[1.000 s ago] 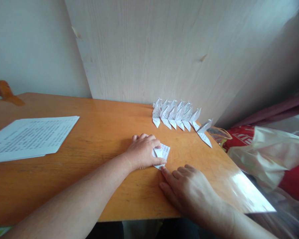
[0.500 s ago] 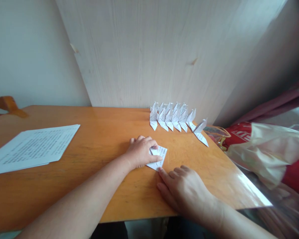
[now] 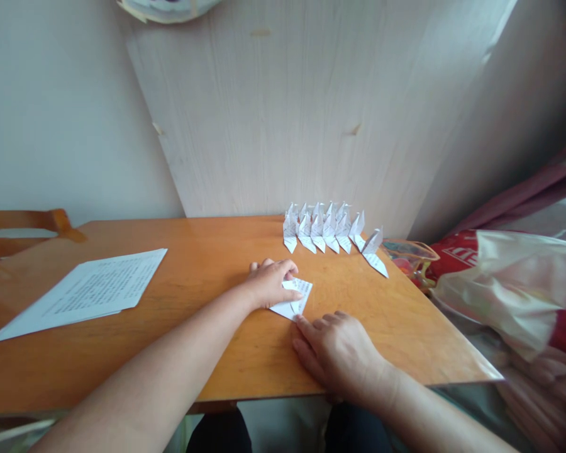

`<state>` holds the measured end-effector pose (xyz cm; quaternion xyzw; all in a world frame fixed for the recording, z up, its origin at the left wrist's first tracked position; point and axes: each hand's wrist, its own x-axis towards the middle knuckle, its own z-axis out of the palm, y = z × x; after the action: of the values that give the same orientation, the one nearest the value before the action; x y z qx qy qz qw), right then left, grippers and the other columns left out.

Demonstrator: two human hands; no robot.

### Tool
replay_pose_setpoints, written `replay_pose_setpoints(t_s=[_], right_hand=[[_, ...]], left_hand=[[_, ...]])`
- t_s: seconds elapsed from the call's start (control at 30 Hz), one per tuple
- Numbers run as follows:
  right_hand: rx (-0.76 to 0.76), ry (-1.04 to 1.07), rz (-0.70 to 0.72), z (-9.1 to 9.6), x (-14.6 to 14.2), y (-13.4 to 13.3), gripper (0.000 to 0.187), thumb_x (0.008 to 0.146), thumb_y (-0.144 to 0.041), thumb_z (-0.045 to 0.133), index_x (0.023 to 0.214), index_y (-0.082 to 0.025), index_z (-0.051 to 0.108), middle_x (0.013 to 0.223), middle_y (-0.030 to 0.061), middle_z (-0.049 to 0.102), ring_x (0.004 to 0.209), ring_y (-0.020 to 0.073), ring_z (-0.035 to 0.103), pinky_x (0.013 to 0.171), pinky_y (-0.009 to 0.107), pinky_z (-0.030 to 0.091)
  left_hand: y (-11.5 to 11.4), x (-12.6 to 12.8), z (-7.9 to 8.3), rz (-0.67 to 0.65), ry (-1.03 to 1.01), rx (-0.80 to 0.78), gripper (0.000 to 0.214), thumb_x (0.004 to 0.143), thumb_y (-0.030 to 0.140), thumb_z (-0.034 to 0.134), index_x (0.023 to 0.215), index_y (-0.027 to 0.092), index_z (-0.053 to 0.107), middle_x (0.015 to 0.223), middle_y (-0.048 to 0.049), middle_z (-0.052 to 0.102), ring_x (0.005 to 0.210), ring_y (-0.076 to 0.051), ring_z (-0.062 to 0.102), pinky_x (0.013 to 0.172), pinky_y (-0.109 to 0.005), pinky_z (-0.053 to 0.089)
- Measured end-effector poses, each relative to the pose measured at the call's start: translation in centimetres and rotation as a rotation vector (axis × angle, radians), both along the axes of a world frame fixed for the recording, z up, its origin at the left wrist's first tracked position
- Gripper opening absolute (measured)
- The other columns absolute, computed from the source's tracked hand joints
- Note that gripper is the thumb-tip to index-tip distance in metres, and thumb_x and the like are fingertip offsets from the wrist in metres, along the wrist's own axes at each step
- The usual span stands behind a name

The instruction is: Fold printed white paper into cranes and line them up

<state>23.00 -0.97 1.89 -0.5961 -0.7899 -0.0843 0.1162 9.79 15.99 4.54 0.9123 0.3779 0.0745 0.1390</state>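
A small folded sheet of printed paper [image 3: 290,308] lies flat on the wooden table, one corner pointing toward me. My left hand [image 3: 271,284] is bent over its left side, thumb and fingers pressing it down and hiding part of it. The index fingertip of my right hand [image 3: 339,352] presses on the near corner, with the other fingers curled in. Beyond the hands, several folded paper pieces [image 3: 317,229] with upright points stand in close rows. One more folded piece [image 3: 373,255] is set a little apart at their right end.
A stack of printed sheets [image 3: 99,283] lies on the left of the table [image 3: 207,251]. A wooden chair back [image 3: 23,223] shows at far left. Past the table's right edge are a cream bag [image 3: 519,283] and red packaging [image 3: 453,251]. A pale board stands behind.
The camera view has tilted up slightly and shifted left. Both hands stay on the folded paper in nearly the same pose, the right fingertip still at its near corner.
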Motion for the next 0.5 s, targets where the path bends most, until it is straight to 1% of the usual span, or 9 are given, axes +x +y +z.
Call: replay_pose_setpoints(t_s=[0.17,0.4,0.5], right_hand=[[-0.005,0.018,-0.004,0.2,0.0,0.0,0.025,0.100,-0.036,0.045,0.099,-0.019,0.064,0.075,0.0046,0.071,0.064,0.0182,0.063,0.061,0.035,0.025],[0.007,0.026,0.009,0.4,-0.1,-0.1,0.025,0.100,-0.035,0.045,0.096,-0.018,0.063,0.073,0.0040,0.071,0.063,0.0174,0.062,0.060,0.033,0.025],[0.019,0.047,0.005,0.2,-0.1,-0.1,0.023,0.099,-0.035,0.046,0.093,-0.019,0.062,0.071,0.0035,0.070,0.061,0.0169,0.060,0.060,0.032,0.025]], left_hand=[[0.3,0.3,-0.2,0.054,-0.029,-0.045,0.051,0.068,0.055,0.073,0.111,0.033,0.056,0.111,0.0028,0.070,0.112,-0.028,0.056,0.092,-0.042,0.034],[1.2,1.0,-0.4,0.095,-0.039,-0.050,0.044,0.074,0.054,0.067,0.110,0.032,0.054,0.105,0.0034,0.072,0.110,-0.026,0.059,0.094,-0.043,0.034],[1.7,1.3,-0.5,0.110,-0.038,-0.058,0.045,0.074,0.055,0.066,0.111,0.032,0.053,0.100,0.0044,0.072,0.106,-0.025,0.061,0.095,-0.043,0.033]])
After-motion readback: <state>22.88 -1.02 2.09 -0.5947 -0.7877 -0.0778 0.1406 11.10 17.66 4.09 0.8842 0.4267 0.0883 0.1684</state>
